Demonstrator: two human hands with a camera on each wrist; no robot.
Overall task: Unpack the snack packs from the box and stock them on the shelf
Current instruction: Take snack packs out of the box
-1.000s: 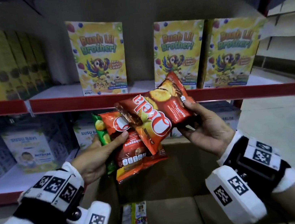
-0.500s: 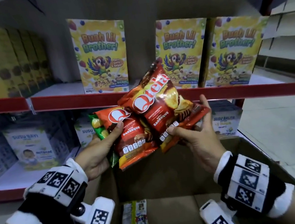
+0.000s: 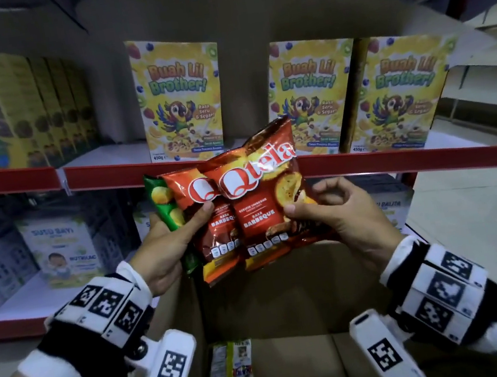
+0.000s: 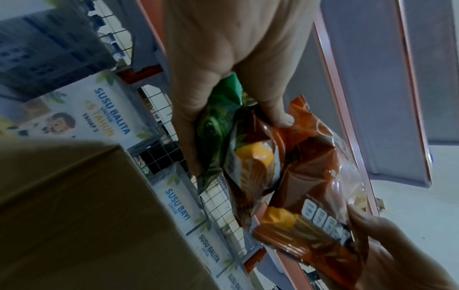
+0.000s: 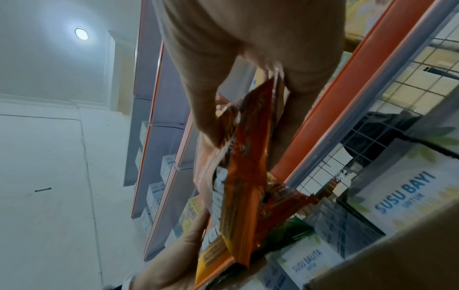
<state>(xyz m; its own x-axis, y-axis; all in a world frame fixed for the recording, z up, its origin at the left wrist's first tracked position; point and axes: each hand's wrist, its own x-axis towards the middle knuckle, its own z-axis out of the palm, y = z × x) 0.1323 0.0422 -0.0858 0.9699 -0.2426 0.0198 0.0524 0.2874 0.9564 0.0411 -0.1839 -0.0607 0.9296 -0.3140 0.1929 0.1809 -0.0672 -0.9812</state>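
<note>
Three snack packs are fanned upright above the cardboard box (image 3: 288, 297). My left hand (image 3: 169, 247) grips a green pack (image 3: 162, 207) and a red Qtela barbeque pack (image 3: 204, 226), thumb across the red one's front. My right hand (image 3: 333, 211) pinches a second red Qtela pack (image 3: 261, 199) at its right side, laid over the first. In the left wrist view the green pack (image 4: 216, 125) and red pack (image 4: 253, 157) sit between my fingers. The right wrist view shows the red pack (image 5: 238, 192) edge-on under my thumb. More packs (image 3: 232, 376) lie in the box bottom.
A red-edged shelf (image 3: 397, 164) just behind the packs carries yellow cereal boxes (image 3: 179, 102), with a gap between the first and second. The lower shelf (image 3: 19, 313) holds white milk-powder boxes (image 3: 61, 249). Light floor opens to the right.
My right hand has turned its red pack upright and brought it left against the packs in my left hand. Both hands have risen a little toward the shelf edge.
</note>
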